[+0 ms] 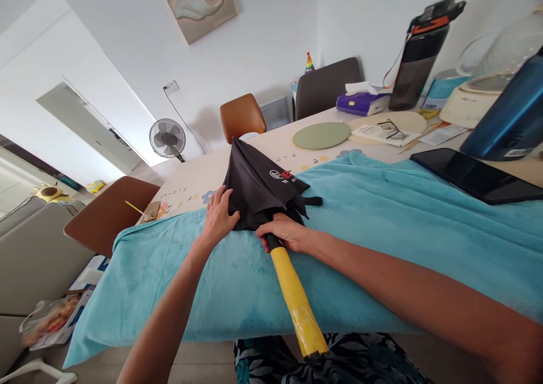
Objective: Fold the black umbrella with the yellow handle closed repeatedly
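A black folding umbrella point(258, 186) with a red and white logo lies partly folded across a turquoise blanket point(365, 225), its tip pointing away from me. Its canopy is loose, and a black strap point(314, 201) sticks out at the right. My left hand point(218, 214) grips the canopy's left edge between thumb and fingers. With my right hand point(284, 231) I hold the shaft just above the handle, under the canopy's lower rim; some fingers are hidden there. The yellow-wrapped handle point(297, 299) points toward me, past the table's front edge.
A black phone point(475, 175) lies on the blanket at right. Behind it are a blue bottle point(509, 112), a dark water bottle point(419, 56), glasses point(391, 128), a purple tissue pack point(362, 102) and a green placemat point(321, 135). Chairs point(242, 117) and a fan point(167, 138) stand beyond.
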`<state>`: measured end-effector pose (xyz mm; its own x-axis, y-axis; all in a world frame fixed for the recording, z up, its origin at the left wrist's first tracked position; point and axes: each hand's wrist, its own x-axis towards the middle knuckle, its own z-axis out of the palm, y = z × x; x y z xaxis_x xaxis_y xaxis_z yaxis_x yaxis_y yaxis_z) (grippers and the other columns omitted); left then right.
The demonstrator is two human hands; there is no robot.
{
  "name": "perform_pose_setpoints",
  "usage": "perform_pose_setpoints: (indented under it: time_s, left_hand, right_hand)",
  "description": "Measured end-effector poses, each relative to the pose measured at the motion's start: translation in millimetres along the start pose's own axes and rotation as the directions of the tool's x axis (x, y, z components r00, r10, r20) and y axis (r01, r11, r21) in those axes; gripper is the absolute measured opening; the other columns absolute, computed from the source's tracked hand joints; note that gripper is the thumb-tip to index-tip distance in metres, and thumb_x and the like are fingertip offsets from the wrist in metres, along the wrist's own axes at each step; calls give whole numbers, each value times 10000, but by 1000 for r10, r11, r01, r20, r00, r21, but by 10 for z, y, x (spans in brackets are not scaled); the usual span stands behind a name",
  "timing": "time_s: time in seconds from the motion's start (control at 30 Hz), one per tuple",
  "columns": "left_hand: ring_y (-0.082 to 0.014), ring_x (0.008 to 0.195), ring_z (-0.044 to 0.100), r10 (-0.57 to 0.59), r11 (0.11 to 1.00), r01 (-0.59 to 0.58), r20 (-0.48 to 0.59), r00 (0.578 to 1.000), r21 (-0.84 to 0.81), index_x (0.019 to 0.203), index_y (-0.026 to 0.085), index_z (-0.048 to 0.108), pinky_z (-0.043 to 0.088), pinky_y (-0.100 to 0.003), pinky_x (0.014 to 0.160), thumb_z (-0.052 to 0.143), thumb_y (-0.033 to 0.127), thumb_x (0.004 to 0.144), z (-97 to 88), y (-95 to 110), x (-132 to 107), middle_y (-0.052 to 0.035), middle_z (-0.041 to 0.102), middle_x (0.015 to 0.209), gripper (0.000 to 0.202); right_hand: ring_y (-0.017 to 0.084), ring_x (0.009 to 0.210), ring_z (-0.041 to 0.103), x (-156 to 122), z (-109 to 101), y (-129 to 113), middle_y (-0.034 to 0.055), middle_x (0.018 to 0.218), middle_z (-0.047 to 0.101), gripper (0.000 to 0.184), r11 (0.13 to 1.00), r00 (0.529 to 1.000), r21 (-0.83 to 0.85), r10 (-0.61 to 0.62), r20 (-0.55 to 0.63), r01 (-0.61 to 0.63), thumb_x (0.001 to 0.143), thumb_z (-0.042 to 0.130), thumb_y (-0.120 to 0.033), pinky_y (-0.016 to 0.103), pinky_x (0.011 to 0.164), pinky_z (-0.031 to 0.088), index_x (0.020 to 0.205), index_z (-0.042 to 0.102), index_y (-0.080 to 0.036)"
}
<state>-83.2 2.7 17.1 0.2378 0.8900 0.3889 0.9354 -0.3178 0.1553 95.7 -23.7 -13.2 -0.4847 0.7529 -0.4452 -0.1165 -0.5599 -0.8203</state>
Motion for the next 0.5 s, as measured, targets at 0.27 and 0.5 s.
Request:
perform_pose_setpoints:
  time_s: [0.27,0.5]
  left_hand:
    - [-205,1320,205,494,869,-469,220,841,-158,1288,296,379,209,-432,1058,452,135,709,-61,612,221,24,314,1413,606]
    - [-160,1221,396,555,832,-549,105,825,-79,1128,235,535,125,-434,1085,384,37,711,66,480,317,-6,560,1206,485]
  right_hand:
    - [127,424,526,-10,-5,5,-3,485,514,105,994,994,24,-105,24,104,639,554,-40,266,405,499,630,496,-126]
    - [130,407,505,-5,-2,10,-17,453,487,151,997,998,48,-65,7,65,636,572,-38,284,395,490,618,467,-145]
